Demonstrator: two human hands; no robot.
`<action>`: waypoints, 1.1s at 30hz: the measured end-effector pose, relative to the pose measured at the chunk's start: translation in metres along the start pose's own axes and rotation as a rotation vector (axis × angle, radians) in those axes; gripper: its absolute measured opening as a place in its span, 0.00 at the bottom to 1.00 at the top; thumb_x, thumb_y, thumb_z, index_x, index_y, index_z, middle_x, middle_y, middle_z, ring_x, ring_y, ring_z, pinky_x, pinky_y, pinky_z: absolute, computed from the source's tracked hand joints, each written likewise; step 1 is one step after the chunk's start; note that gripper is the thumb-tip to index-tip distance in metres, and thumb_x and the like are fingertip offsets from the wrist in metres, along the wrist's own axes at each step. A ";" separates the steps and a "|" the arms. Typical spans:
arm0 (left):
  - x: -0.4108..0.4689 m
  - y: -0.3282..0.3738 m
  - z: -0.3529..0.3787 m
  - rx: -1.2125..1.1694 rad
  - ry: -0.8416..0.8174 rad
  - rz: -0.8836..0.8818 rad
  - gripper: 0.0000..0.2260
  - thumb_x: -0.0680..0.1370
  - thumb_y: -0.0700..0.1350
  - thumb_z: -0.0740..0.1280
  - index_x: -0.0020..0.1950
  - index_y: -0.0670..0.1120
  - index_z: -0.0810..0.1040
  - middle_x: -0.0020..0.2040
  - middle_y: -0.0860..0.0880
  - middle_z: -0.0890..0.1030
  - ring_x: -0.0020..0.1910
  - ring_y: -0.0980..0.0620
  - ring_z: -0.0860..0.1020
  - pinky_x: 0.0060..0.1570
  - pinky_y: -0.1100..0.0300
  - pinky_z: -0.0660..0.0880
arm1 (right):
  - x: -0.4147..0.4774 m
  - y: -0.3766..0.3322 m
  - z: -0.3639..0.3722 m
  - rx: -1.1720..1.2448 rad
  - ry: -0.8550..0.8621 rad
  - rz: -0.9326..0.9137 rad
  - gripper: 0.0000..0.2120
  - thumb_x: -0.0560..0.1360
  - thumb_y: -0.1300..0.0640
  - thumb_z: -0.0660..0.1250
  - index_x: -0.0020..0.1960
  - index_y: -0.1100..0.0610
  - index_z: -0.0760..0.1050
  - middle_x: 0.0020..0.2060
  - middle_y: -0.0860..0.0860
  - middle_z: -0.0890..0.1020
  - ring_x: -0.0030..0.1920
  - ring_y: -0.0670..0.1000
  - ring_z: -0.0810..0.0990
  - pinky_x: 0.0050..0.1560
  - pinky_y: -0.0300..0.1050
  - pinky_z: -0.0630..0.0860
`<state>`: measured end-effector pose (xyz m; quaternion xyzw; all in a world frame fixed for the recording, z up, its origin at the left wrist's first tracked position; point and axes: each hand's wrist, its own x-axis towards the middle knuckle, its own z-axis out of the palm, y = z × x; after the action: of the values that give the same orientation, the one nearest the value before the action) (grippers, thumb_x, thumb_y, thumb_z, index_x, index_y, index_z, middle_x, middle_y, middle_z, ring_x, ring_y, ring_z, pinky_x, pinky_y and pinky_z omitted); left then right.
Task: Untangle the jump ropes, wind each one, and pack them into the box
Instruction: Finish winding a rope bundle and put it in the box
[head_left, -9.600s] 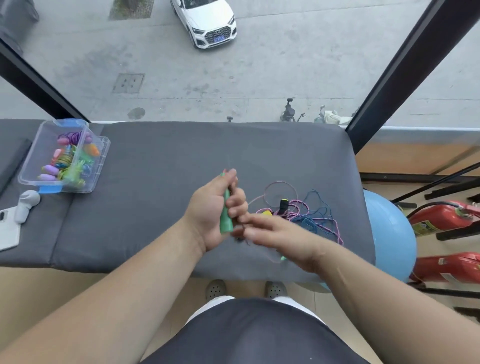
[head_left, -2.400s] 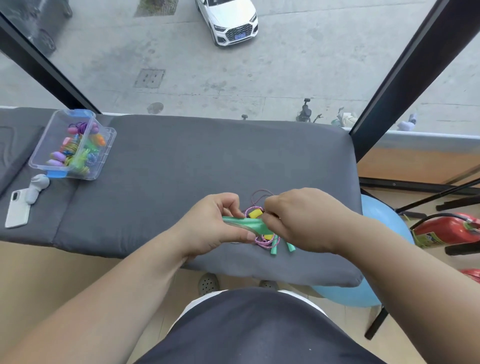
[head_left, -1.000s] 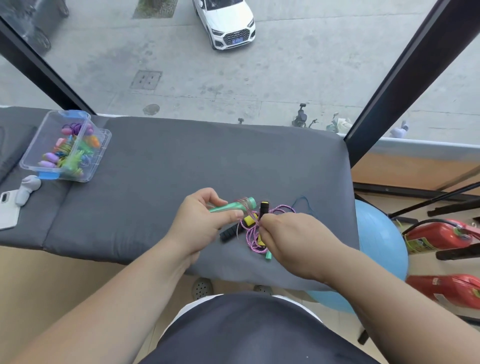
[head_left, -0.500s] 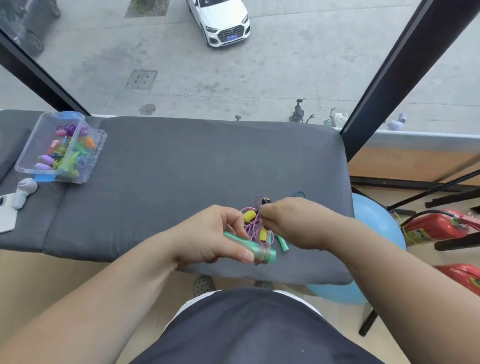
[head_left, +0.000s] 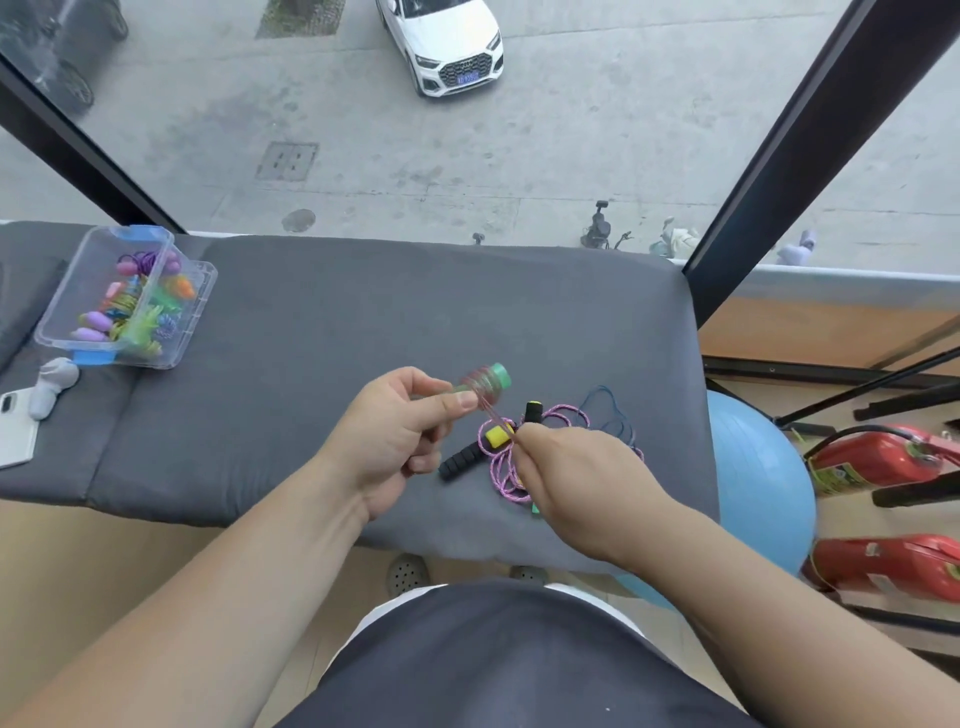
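Your left hand (head_left: 384, 441) grips a green plastic jump-rope handle (head_left: 496, 375) above the grey padded bench (head_left: 363, 312), with the thumb pressed along the handle's side. A thin pinkish cord (head_left: 487, 408) is coiled in tight turns round the handle's far end. Your right hand (head_left: 566, 467) pinches the same cord close by, and the strand runs taut between both hands. Near the bench's right end and front edge lie a pink-and-purple braided rope (head_left: 501, 475) in loose loops, a black foam handle (head_left: 460, 462), a yellow block-shaped piece (head_left: 497, 435) and a thin dark-blue cord (head_left: 613, 410). The clear plastic box (head_left: 171, 340), holding colourful wound ropes, sits at the far left corner.
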<state>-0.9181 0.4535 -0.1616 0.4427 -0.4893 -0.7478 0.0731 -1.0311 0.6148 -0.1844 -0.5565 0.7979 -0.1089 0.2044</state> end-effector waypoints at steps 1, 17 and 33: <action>-0.004 0.001 0.003 -0.026 -0.068 -0.013 0.13 0.72 0.38 0.74 0.43 0.46 0.70 0.29 0.50 0.69 0.25 0.56 0.63 0.23 0.63 0.54 | -0.001 0.005 0.002 0.054 0.020 0.014 0.11 0.84 0.52 0.52 0.44 0.54 0.61 0.34 0.50 0.69 0.36 0.61 0.71 0.39 0.57 0.72; -0.011 -0.011 0.010 0.704 -0.361 0.017 0.12 0.69 0.39 0.81 0.43 0.44 0.79 0.35 0.50 0.81 0.29 0.56 0.72 0.27 0.67 0.67 | 0.036 0.024 -0.051 0.022 -0.539 -0.040 0.13 0.81 0.52 0.59 0.44 0.59 0.75 0.38 0.54 0.77 0.39 0.54 0.73 0.39 0.47 0.67; 0.000 -0.014 0.014 0.330 -0.120 0.011 0.19 0.72 0.36 0.77 0.43 0.48 0.67 0.40 0.41 0.76 0.28 0.53 0.66 0.27 0.62 0.56 | 0.011 0.007 -0.019 0.363 0.078 0.063 0.14 0.82 0.55 0.56 0.39 0.59 0.68 0.31 0.51 0.72 0.36 0.55 0.70 0.39 0.54 0.66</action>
<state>-0.9240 0.4696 -0.1711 0.4008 -0.6112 -0.6820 -0.0257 -1.0490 0.6057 -0.1722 -0.4808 0.7894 -0.2661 0.2737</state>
